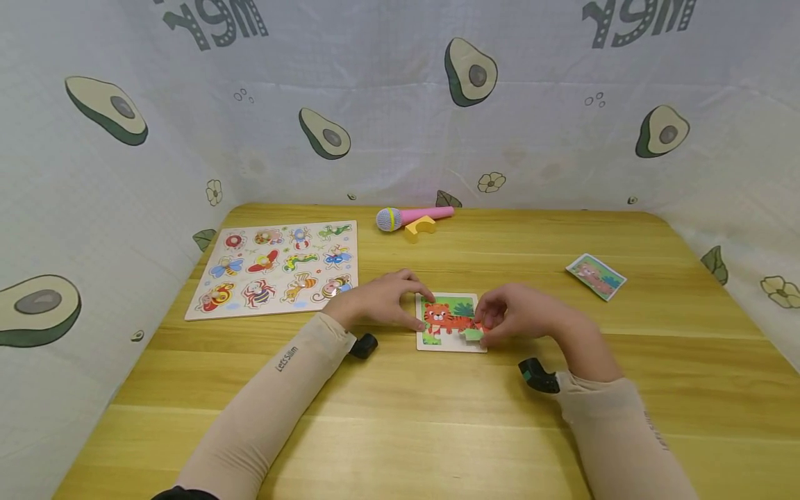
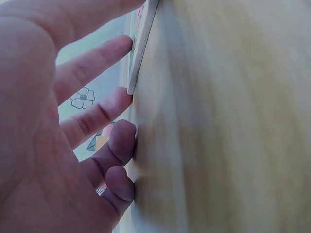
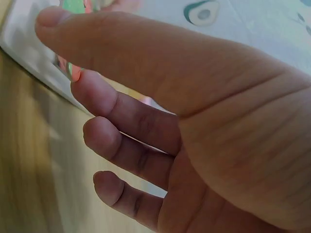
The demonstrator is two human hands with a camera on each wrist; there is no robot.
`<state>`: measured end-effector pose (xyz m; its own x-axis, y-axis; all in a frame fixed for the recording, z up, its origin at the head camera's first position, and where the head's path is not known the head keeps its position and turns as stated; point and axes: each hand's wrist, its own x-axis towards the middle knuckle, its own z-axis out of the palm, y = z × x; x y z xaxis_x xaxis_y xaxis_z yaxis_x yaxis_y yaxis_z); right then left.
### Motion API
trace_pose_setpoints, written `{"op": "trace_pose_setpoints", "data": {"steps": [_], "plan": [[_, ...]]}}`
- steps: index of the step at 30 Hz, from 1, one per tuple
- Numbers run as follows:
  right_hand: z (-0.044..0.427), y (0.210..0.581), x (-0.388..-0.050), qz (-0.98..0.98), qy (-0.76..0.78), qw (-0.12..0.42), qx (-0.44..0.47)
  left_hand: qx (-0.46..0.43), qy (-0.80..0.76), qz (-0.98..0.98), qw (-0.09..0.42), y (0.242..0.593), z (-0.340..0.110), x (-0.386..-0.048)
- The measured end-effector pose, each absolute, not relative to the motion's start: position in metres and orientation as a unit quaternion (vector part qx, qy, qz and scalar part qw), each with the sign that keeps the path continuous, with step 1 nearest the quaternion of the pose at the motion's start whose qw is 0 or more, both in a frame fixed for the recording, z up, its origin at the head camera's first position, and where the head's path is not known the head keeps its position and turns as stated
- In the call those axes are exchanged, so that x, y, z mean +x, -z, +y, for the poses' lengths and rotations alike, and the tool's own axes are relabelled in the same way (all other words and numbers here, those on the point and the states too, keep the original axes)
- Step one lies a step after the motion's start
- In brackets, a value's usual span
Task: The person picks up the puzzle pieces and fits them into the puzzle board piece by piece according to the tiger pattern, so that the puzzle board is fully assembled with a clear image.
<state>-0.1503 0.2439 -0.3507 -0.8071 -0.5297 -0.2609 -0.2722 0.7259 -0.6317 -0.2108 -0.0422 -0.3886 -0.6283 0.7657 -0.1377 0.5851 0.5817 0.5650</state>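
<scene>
A small tiger jigsaw puzzle lies in a white-edged puzzle tray (image 1: 446, 344), with its lower middle bare white. My left hand (image 1: 387, 300) rests at the tray's left side, thumb and index finger touching its edge and corner. In the left wrist view the fingers (image 2: 92, 119) are spread loosely beside the tray's thin edge (image 2: 141, 53). Over the tray's lower right, my right hand (image 1: 521, 312) pinches a green and orange puzzle piece (image 1: 472, 335) between thumb and fingers. The right wrist view shows part of that puzzle piece (image 3: 75, 72), mostly covered by the thumb.
A wooden peg puzzle board (image 1: 281, 267) with insects and other small creatures lies at the left. Behind the tray are a pink toy microphone (image 1: 425, 214) and a yellow arch block (image 1: 419, 228). A tiger picture card (image 1: 596, 276) lies at the right. Avocado-print cloth hangs behind.
</scene>
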Motion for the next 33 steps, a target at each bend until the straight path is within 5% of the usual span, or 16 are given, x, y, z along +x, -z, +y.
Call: {"op": "trace_pose_setpoints", "data": {"steps": [33], "plan": [[0.211,0.369,-0.152,0.892,0.311,0.207,-0.253,0.394,-0.243,0.868,0.179,0.389,-0.041,-0.212]]}}
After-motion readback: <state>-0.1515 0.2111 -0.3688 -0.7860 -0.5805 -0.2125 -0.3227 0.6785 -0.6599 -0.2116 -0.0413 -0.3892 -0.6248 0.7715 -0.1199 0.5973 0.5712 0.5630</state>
